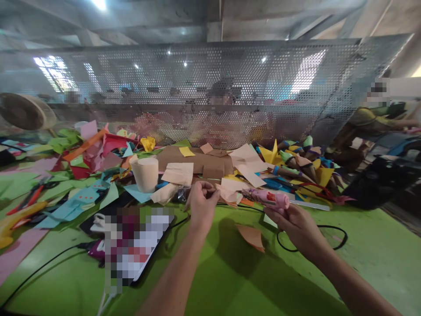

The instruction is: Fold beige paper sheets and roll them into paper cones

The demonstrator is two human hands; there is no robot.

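Observation:
My right hand [297, 224] grips a pink tube with red markings [271, 198], which points leftward over the green table. Its fingers wrap the rounded near end. My left hand [202, 204] is closed in a pinch beside a pale pink piece of paper [226, 194]; whether the fingertips hold anything is hidden. Under the tube, a small orange-brown scrap of paper [251, 237] rests between my hands. A cream cup [145, 174] stands beyond my left hand, near a beige folded paper [178, 174].
Coloured paper scraps [98, 151] pile up at the back left. A phone [144, 250] with cables lies left of my left forearm. Orange-handled scissors [31, 195] lie at far left. Rolled paper pieces [302, 164] heap at back right, before a perforated metal screen [197, 96].

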